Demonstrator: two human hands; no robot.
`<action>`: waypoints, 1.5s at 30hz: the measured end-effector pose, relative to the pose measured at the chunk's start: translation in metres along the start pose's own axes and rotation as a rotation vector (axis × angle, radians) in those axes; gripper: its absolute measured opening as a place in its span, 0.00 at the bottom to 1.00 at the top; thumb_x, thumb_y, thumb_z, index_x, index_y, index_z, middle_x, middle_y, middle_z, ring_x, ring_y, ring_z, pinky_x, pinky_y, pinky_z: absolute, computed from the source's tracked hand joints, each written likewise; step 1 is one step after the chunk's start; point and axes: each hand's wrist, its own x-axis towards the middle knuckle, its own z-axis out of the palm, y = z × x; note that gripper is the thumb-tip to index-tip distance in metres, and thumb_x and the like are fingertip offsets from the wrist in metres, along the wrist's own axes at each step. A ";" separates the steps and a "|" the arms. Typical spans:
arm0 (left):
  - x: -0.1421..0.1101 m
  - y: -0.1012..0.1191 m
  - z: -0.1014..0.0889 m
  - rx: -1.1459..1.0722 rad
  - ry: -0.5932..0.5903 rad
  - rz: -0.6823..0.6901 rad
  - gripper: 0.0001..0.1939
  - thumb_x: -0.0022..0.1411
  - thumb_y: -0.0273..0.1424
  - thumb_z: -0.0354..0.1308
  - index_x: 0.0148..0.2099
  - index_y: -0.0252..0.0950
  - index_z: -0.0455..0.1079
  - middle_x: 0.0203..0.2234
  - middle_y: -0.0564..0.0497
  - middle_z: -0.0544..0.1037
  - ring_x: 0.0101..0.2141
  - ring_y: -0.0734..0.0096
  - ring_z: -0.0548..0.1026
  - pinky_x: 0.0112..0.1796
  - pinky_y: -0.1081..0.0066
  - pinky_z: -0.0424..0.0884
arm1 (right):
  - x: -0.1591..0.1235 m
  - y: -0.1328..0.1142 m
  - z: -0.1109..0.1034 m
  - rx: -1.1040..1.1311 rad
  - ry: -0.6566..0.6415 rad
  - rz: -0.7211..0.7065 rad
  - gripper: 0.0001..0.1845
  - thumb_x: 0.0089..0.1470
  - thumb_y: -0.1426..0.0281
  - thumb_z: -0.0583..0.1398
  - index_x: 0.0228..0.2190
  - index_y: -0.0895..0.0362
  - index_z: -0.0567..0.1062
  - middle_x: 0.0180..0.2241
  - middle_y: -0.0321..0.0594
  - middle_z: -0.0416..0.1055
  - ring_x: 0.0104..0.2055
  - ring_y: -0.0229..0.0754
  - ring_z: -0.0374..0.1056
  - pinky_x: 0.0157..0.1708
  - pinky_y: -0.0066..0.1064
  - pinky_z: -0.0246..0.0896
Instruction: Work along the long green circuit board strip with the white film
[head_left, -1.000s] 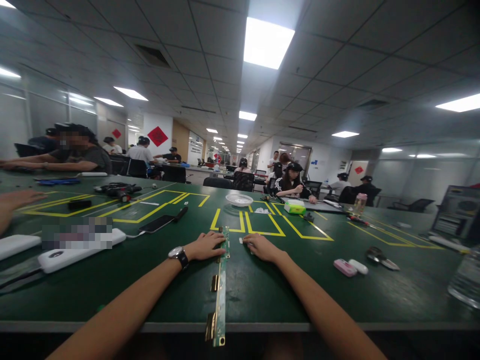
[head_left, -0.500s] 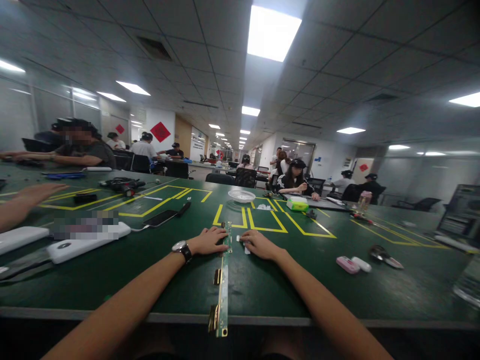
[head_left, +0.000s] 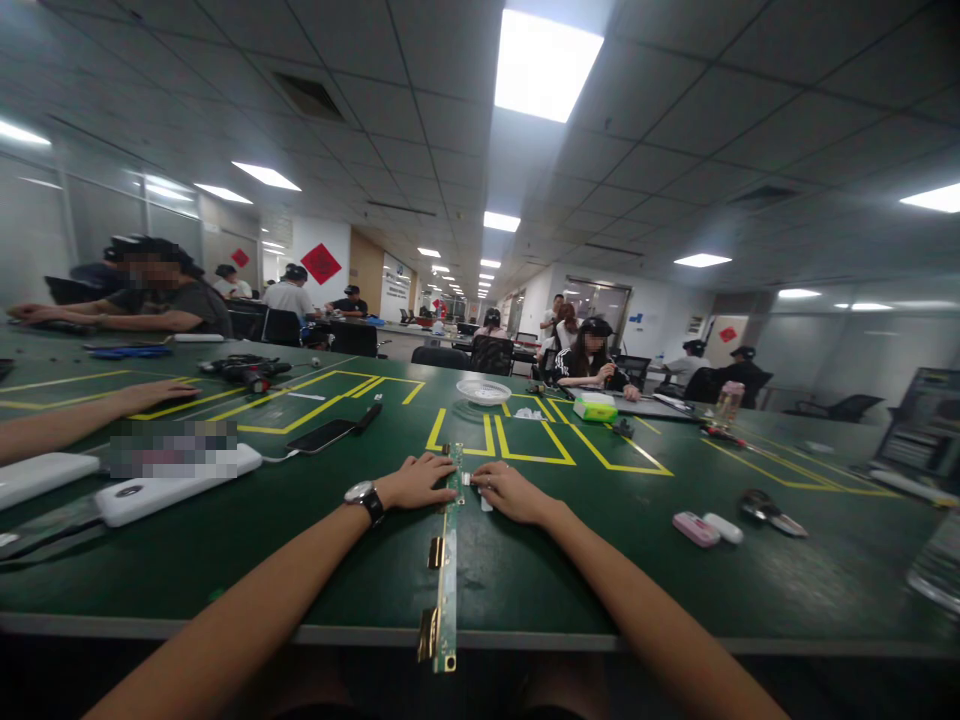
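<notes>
A long, narrow green circuit board [head_left: 447, 580] with gold-coloured flexible tabs along its left side lies lengthwise before me, its near end jutting past the table's front edge. My left hand [head_left: 417, 482], with a watch on the wrist, holds the far part of the board, fingers and thumb at its left edge. On the other side, my right hand [head_left: 514, 490] is closed on a small white flat cable [head_left: 486, 500]. The cable's pale end is at the board's right edge; whether it sits in a socket is too small to tell.
On the green table [head_left: 360, 590] are a white power bank [head_left: 180, 485], a phone [head_left: 322, 436], a clear round dish [head_left: 484, 391], a green-and-white box [head_left: 595, 407] and a pink case [head_left: 695, 530]. Another person's hand [head_left: 154, 395] rests at left. Several people sit farther back.
My right hand has moved slightly left, bringing the cable's end to the board. My left hand and the board stay put. The other person's hand at left has reached farther right.
</notes>
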 end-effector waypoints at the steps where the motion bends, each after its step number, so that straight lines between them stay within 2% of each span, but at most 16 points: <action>1: 0.000 0.000 0.000 -0.001 -0.001 -0.001 0.32 0.64 0.55 0.41 0.64 0.45 0.54 0.62 0.46 0.56 0.59 0.49 0.53 0.51 0.50 0.53 | 0.000 0.000 0.001 -0.007 0.004 0.002 0.18 0.59 0.72 0.51 0.49 0.57 0.72 0.47 0.46 0.68 0.49 0.44 0.62 0.52 0.37 0.56; 8: 0.001 0.003 0.000 0.009 -0.019 0.005 0.30 0.65 0.52 0.41 0.65 0.45 0.53 0.63 0.47 0.55 0.58 0.49 0.53 0.51 0.48 0.53 | 0.000 -0.001 0.006 -0.058 0.018 0.013 0.18 0.60 0.72 0.50 0.49 0.58 0.71 0.47 0.47 0.68 0.48 0.44 0.62 0.50 0.38 0.57; 23: 0.002 0.003 -0.001 -0.008 -0.067 -0.011 0.31 0.66 0.51 0.40 0.66 0.46 0.49 0.64 0.49 0.51 0.59 0.48 0.51 0.51 0.47 0.52 | 0.004 0.007 0.007 -0.005 -0.005 -0.062 0.21 0.59 0.74 0.50 0.53 0.57 0.69 0.51 0.45 0.69 0.52 0.43 0.63 0.54 0.37 0.53; 31: 0.001 0.003 -0.002 -0.035 -0.072 0.002 0.31 0.66 0.51 0.40 0.67 0.47 0.47 0.64 0.50 0.50 0.60 0.49 0.50 0.52 0.48 0.50 | 0.005 -0.003 -0.002 0.005 -0.024 -0.048 0.22 0.58 0.76 0.50 0.52 0.57 0.69 0.53 0.44 0.68 0.53 0.42 0.63 0.54 0.36 0.52; 34: 0.000 0.005 -0.003 -0.039 -0.071 0.007 0.30 0.66 0.51 0.40 0.67 0.49 0.47 0.64 0.50 0.50 0.59 0.49 0.51 0.52 0.48 0.50 | 0.005 -0.005 -0.005 0.034 -0.020 -0.040 0.22 0.57 0.78 0.50 0.51 0.56 0.71 0.52 0.43 0.68 0.53 0.41 0.64 0.54 0.36 0.52; 38: -0.001 0.005 -0.003 -0.044 -0.069 0.016 0.29 0.67 0.51 0.39 0.67 0.50 0.46 0.64 0.51 0.52 0.59 0.50 0.52 0.52 0.49 0.51 | 0.007 -0.006 -0.007 0.011 0.007 -0.038 0.22 0.53 0.80 0.51 0.48 0.57 0.73 0.47 0.43 0.72 0.50 0.41 0.65 0.54 0.35 0.54; 41: -0.002 0.005 -0.002 -0.075 -0.043 0.018 0.29 0.68 0.49 0.37 0.68 0.48 0.42 0.62 0.48 0.56 0.59 0.53 0.53 0.52 0.52 0.51 | 0.009 -0.009 -0.005 -0.023 0.046 -0.044 0.25 0.51 0.82 0.51 0.49 0.57 0.71 0.50 0.43 0.70 0.52 0.42 0.63 0.55 0.37 0.53; 45: -0.002 0.003 -0.002 -0.103 -0.020 0.012 0.29 0.69 0.46 0.38 0.68 0.47 0.39 0.62 0.47 0.55 0.58 0.53 0.54 0.52 0.53 0.52 | 0.013 -0.011 0.001 0.003 -0.024 -0.100 0.29 0.49 0.82 0.50 0.52 0.56 0.69 0.53 0.42 0.67 0.56 0.42 0.60 0.56 0.38 0.52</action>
